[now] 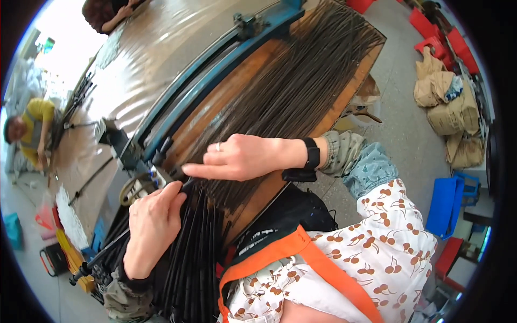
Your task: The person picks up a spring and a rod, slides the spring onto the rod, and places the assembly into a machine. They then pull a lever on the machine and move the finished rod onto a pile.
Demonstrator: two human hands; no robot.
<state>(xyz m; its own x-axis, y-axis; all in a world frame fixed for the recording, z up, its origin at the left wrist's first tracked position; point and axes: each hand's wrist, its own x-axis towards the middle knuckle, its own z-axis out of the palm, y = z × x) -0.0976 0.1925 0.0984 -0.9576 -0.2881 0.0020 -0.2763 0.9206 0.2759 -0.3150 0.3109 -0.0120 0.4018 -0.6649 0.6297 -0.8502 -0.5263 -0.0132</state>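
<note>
Orange strap (336, 277), hands (242, 157) near black rods (195, 253)

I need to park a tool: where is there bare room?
Free: shiny plastic-covered tabletop beyond the long blue metal rail; grey floor between the orange wooden board and the crumpled brown sacks. Crowded: the board under thin dark rods, and around the left hand, beside slender black rods.

The head-worn fisheye looks down closely upon left hand (153, 227) and right hand (240, 157).
</note>
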